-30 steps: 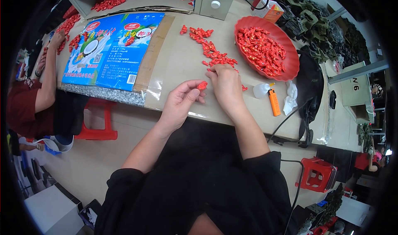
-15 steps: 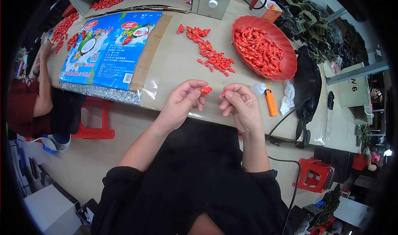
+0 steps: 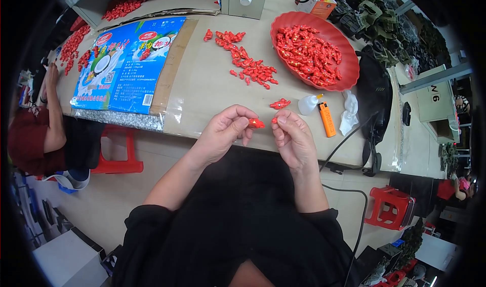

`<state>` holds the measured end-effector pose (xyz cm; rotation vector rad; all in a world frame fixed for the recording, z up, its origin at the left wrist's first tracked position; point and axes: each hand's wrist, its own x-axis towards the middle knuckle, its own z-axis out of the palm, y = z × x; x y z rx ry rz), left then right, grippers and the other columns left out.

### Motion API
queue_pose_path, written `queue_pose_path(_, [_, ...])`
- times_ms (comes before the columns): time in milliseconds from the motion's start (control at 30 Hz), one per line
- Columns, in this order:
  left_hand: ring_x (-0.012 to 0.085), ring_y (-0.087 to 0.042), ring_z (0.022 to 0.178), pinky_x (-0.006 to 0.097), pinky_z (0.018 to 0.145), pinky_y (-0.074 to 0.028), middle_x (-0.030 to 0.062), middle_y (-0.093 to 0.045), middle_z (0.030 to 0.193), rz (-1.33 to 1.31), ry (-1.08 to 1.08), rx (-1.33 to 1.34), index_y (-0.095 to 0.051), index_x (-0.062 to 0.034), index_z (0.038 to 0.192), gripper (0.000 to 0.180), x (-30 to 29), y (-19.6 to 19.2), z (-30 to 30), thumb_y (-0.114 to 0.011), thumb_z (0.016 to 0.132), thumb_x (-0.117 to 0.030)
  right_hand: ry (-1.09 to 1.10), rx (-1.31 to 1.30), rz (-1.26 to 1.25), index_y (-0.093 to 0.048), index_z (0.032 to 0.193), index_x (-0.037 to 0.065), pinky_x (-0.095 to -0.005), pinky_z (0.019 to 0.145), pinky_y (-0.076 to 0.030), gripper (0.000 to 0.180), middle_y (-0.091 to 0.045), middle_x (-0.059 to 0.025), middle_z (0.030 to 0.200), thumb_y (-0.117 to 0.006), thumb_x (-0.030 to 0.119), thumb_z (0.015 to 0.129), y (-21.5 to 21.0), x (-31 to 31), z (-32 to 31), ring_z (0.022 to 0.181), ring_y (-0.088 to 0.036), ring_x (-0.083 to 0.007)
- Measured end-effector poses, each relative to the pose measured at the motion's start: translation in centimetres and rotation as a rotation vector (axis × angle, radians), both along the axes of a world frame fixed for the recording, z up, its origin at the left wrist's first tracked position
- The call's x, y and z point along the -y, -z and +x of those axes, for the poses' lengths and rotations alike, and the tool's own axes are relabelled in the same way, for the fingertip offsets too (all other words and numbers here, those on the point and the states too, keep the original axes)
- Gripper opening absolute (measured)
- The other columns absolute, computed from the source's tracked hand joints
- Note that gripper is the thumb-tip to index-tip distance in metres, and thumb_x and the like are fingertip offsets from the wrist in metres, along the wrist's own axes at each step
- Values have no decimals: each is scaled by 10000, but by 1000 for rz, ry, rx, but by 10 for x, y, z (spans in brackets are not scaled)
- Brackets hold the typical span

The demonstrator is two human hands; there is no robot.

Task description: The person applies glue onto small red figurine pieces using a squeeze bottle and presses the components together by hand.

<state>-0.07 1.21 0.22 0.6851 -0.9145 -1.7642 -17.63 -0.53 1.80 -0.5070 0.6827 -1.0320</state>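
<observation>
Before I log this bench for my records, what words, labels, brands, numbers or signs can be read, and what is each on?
I won't copy the wording, only say where it stands.
Blue cardboard sheet: large red lettering, legible; the lines of small white print are mostly too small to read.
Pale cabinet at the right: large dark characters, seen at an angle.
Orange-and-white box: any print is too small to read.

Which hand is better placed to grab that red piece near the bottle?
Probably your right hand, nearer the lone red piece though pinching a red bit. Your left hand, farther away, holds another piece.
</observation>
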Motion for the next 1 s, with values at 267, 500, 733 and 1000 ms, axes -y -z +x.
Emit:
queue_pose_path(267, [75, -490, 676, 213, 618, -428, 21, -522, 788, -16, -6, 51, -509, -16, 992, 175, 0, 3, 0, -418, 900, -134, 22, -69, -153, -517, 822, 29, -163, 368, -350, 79, -548, -39, 677, -530, 104, 843, 4, -9, 8, 450, -456, -55])
queue_pose_path(500, [74, -492, 681, 211, 634, -429, 22, -519, 779, -28, 9, 93, -516, -8, 990, 169, -2, 2, 1, -427, 892, -112, 129, -188, -296, -496, 807, 32, -156, 385, -285, 69, -501, -4, 635, -535, 81, 836, 6, -16, 20, 446, -397, -34])
queue_pose_path(733, [71, -491, 681, 208, 635, -431, 20, -521, 782, -74, -10, 134, -518, -7, 986, 162, -2, 3, 0, -423, 892, -98, 127, -155, -251, -489, 794, 44, -157, 408, -285, 83, -500, 1, 650, -529, 97, 843, 5, -18, 20, 455, -384, -31])
queue_pose_path(1000, [62, -489, 680, 200, 633, -429, 15, -523, 781, -83, -9, 166, -521, -10, 981, 157, -4, 1, -1, -429, 890, -98, 113, -158, -225, -484, 783, 55, -158, 412, -283, 96, -499, 4, 653, -530, 112, 845, 6, -18, 20, 456, -374, -29])
